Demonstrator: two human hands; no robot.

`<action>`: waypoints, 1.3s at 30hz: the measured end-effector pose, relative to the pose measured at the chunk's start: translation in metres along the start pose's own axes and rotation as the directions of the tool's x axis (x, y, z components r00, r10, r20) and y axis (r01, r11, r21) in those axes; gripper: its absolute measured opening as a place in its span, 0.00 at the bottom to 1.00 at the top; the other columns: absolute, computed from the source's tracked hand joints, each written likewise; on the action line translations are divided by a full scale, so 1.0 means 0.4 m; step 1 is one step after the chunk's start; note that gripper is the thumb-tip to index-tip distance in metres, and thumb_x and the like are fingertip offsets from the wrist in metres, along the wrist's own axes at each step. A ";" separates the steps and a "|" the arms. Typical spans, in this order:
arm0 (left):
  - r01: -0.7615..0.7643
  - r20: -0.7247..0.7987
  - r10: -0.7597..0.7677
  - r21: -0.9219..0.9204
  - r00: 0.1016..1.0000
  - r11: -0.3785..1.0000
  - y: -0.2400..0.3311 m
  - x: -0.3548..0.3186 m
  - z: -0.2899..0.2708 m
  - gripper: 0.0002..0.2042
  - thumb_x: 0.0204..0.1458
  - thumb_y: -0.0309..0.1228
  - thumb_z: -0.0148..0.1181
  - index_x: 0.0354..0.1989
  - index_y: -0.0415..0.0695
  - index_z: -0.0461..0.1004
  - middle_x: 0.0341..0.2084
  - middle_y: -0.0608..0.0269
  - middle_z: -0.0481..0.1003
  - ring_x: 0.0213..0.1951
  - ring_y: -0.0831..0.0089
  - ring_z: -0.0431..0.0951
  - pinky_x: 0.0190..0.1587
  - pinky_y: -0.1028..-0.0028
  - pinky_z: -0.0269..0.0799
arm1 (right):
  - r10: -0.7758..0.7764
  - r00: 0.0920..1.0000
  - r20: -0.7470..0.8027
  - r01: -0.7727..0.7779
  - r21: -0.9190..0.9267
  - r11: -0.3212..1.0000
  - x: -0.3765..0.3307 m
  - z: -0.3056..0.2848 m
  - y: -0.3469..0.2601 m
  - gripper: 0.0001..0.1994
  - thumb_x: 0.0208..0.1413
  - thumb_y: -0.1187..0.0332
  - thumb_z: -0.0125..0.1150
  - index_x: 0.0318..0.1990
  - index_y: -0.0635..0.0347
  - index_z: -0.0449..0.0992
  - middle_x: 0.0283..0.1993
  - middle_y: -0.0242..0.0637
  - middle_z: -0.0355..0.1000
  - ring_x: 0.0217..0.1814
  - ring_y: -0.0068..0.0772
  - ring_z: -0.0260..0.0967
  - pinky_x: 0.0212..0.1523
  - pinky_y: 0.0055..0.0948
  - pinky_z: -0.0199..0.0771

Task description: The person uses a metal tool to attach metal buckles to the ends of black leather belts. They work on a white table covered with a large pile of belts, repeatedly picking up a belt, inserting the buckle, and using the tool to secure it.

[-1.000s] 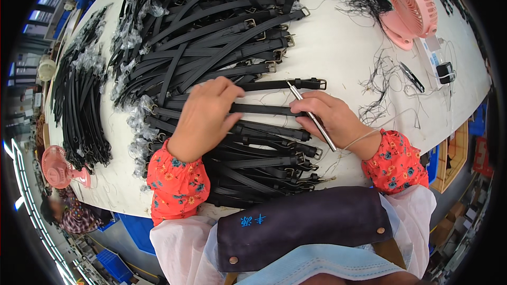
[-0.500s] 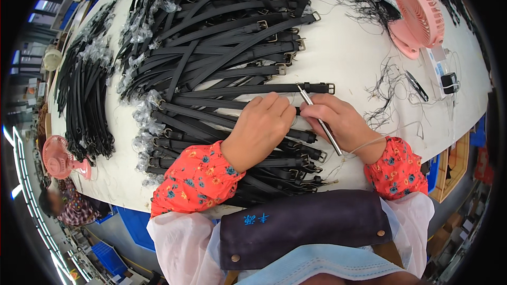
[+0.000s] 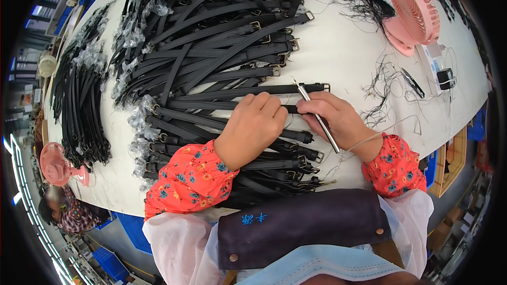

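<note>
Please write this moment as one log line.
left hand: at black strap | right hand: holding silver pen-like tool | pink fan: on white table, far right

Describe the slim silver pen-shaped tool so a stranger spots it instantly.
On the white table lies a heap of flat black buckled straps. At its right edge, the person's bare right hand holds the silver pen-shaped metal tool, round and shiny unlike the straps.

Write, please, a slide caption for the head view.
Left hand over a black belt, right hand holding it and a silver pen-shaped tool.
</note>
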State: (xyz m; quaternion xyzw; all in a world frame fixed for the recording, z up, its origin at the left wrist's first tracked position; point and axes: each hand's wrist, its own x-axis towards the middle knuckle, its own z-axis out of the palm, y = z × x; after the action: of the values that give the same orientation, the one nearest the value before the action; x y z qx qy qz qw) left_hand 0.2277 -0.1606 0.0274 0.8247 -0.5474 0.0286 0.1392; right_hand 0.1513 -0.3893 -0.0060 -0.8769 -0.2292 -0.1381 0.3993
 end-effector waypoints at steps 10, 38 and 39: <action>0.133 -0.045 -0.177 -0.486 0.983 0.864 -0.033 0.003 0.023 0.09 0.52 0.22 0.66 0.40 0.39 0.74 0.36 0.56 0.74 0.39 0.54 0.74 0.42 0.60 0.72 | 0.016 1.000 0.004 -0.016 0.041 0.999 -0.001 -0.001 0.001 0.20 0.51 0.83 0.69 0.50 0.54 0.74 0.46 0.42 0.76 0.43 0.45 0.78 0.41 0.34 0.81; 0.103 -0.116 -0.178 -0.477 0.977 0.873 -0.020 0.008 0.040 0.06 0.53 0.20 0.63 0.37 0.39 0.73 0.34 0.55 0.74 0.40 0.51 0.74 0.42 0.60 0.71 | 0.081 0.997 0.004 -0.081 0.110 0.991 -0.002 -0.005 -0.009 0.21 0.54 0.81 0.66 0.54 0.54 0.72 0.45 0.45 0.75 0.41 0.48 0.76 0.42 0.36 0.79; 0.101 -0.117 -0.177 -0.476 0.977 0.874 -0.020 0.009 0.042 0.06 0.53 0.20 0.63 0.37 0.39 0.73 0.34 0.55 0.74 0.40 0.51 0.74 0.42 0.60 0.71 | 0.108 0.994 -0.001 -0.107 0.126 0.986 -0.002 -0.005 -0.011 0.21 0.55 0.81 0.65 0.55 0.54 0.72 0.46 0.45 0.75 0.42 0.48 0.76 0.42 0.35 0.79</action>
State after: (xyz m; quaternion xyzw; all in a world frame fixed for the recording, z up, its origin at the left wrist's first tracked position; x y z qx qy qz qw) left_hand 0.2347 -0.1654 0.0104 0.7992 -0.4646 -0.0493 0.3782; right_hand 0.1483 -0.3884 -0.0022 -0.8606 -0.1884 -0.1054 0.4614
